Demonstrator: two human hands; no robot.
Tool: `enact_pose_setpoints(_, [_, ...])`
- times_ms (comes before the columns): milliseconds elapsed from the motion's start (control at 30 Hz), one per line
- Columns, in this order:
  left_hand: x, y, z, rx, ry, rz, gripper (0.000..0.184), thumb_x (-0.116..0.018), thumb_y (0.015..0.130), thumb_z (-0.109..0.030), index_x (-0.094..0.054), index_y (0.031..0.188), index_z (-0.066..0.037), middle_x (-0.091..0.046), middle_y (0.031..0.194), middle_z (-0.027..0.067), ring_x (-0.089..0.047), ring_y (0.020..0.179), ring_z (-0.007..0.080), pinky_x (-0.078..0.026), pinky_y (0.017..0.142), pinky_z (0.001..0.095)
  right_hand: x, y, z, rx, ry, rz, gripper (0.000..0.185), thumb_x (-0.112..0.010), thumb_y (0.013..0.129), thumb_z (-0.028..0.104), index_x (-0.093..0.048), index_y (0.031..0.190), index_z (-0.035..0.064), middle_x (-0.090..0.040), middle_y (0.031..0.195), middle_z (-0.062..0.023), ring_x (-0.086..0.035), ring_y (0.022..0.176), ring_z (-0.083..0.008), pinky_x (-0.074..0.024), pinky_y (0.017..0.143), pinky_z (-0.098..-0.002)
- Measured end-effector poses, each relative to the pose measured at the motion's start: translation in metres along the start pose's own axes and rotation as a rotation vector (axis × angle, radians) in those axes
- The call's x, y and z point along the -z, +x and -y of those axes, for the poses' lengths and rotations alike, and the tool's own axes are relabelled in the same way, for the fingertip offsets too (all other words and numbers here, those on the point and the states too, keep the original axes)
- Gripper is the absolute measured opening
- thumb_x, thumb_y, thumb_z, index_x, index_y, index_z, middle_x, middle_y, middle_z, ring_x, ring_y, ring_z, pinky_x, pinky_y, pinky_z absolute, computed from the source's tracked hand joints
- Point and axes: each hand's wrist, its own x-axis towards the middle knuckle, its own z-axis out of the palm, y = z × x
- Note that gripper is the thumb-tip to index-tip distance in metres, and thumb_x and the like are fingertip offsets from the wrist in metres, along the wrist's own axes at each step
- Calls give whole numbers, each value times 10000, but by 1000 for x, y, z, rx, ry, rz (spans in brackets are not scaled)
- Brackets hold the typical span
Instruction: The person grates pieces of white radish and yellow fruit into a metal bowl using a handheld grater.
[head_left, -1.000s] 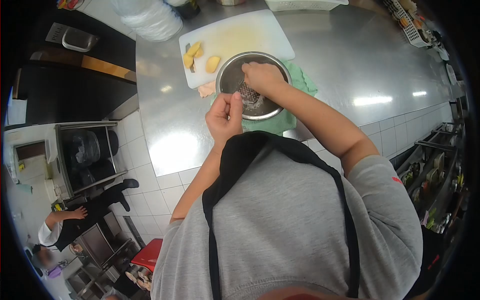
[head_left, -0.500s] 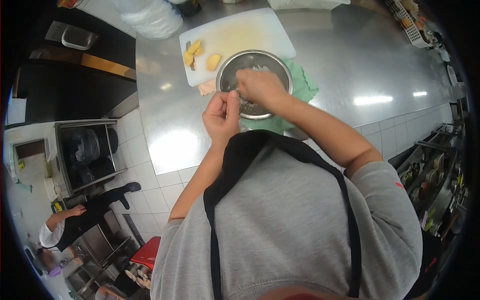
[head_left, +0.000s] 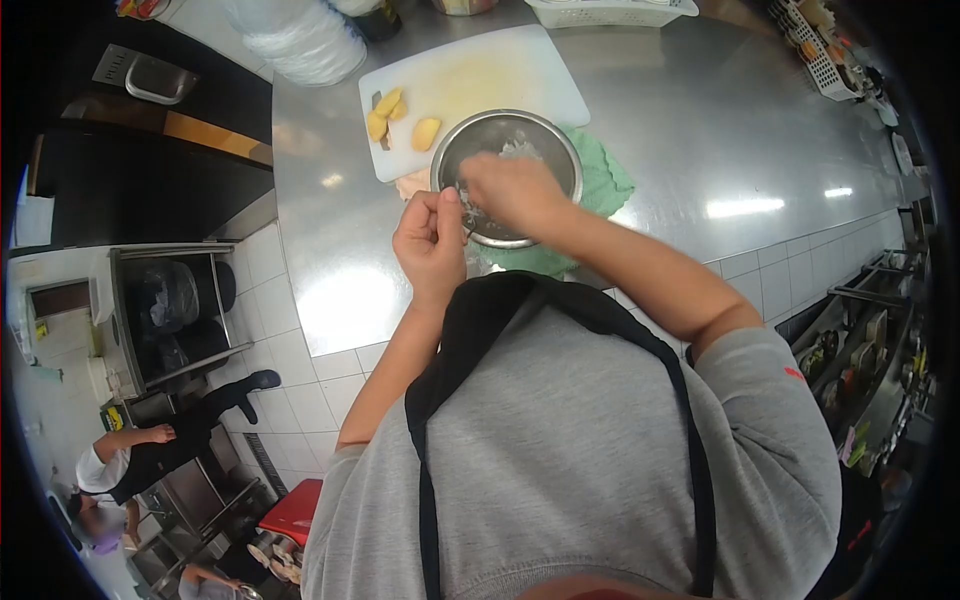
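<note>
A steel bowl [head_left: 556,165] sits on a green cloth [head_left: 604,185], its far rim overlapping the near right part of a white board [head_left: 530,75] from this angle. White shreds [head_left: 520,150] lie inside. The left hand [head_left: 432,240] is at the bowl's left rim, curled narrow with thumb against forefinger — what it pinches cannot be told. The right hand [head_left: 515,190] is bent over the bowl, close to that thumb; it is blurred, so its grip cannot be told.

Yellow pieces [head_left: 426,133] lie on the board's left part, one apart from a small cluster. The bench [head_left: 690,120] ends a little below the bowl, the left forearm crossing that near edge above floor tiles [head_left: 290,350]. To the right of the cloth runs a broad stretch of steel; left of the board, a narrower one reaches the side edge.

On the dark unit at left, a metal plate [head_left: 117,65] beside the recessed handle [head_left: 155,82] reads "PULL". The red mark [head_left: 795,374] on the grey sleeve is too small to read.
</note>
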Motion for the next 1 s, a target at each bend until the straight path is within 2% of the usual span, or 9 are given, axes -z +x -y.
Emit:
enact_pose_setpoints(100, [4, -1, 5, -3, 2, 30, 204, -536, 871, -123, -500, 688, -41, -463, 544, -48, -371, 449, -10, -270, 409, 152, -32, 8, -35, -126, -68, -57, 139, -475, 776, 159, -549, 852, 70, -603, 842, -103, -608, 742, -298, -493, 641, -394])
enact_pose_setpoints(133, [1, 0, 2, -10, 1, 35, 204, -536, 871, -123, -500, 688, -41, -463, 544, -48, -371, 449, -10, -270, 409, 152, -29, 13, -50, -201, -180, 40, 144, -467, 784, 163, -549, 854, 67, -596, 864, -110, -603, 757, -300, -491, 656, -393])
enact_pose_setpoints(300, [1, 7, -8, 34, -22, 43, 205, -531, 875, -131, -504, 693, -41, -478, 573, -44, -375, 459, -11, -268, 416, 150, -26, 10, -54, -120, -145, 54, 156, -490, 810, 213, -521, 866, 70, -562, 909, -118, -591, 773, -289, -475, 669, -387])
enact_pose_setpoints(400, [2, 8, -6, 40, 11, 99, 205, -529, 877, -132, -507, 695, -41, -481, 576, -46, -373, 464, -13, -266, 420, 149, -8, 9, -45, -184, 321, -17, 231, -603, 780, 294, -508, 846, 94, -512, 860, -89, -523, 719, -263, -428, 674, -336])
enact_pose_setpoints(567, [-4, 10, -7, -23, 58, 101, 246, -498, 892, -156, -472, 675, -44, -410, 477, -31, -299, 333, 25, -272, 362, 191, 13, 17, -49, 12, 407, -116, 238, -657, 738, 262, -571, 879, 92, -531, 858, -71, -534, 752, -247, -421, 727, -317])
enact_pose_setpoints(733, [-5, 9, -6, -17, 68, 110, 247, -499, 892, -158, -472, 673, -46, -405, 467, -32, -304, 334, 23, -273, 364, 189, 19, 20, -33, 169, 588, -8, 247, -672, 706, 222, -604, 900, 86, -576, 839, -85, -548, 806, -240, -421, 727, -310])
enact_pose_setpoints(800, [-5, 7, -9, 29, 28, 121, 209, -524, 878, -123, -504, 687, -41, -429, 536, -65, -333, 452, -17, -219, 417, 159, 27, 12, -29, 185, 544, 84, 262, -675, 685, 229, -607, 894, 87, -587, 856, -105, -556, 824, -261, -426, 731, -330])
enact_pose_setpoints(867, [-4, 6, -8, 26, 33, 115, 211, -525, 878, -125, -504, 685, -41, -429, 536, -64, -330, 451, -17, -218, 417, 159, 42, 4, -31, 234, 461, 192, 260, -671, 649, 200, -613, 873, 80, -604, 870, -125, -571, 840, -282, -433, 730, -354])
enact_pose_setpoints(1000, [-4, 4, -9, 19, 49, 104, 217, -525, 878, -131, -504, 681, -42, -431, 536, -62, -327, 450, -15, -217, 417, 159, 43, -6, -67, 67, 247, 395, 252, -676, 669, 175, -589, 882, 73, -574, 876, -124, -549, 848, -275, -427, 735, -342])
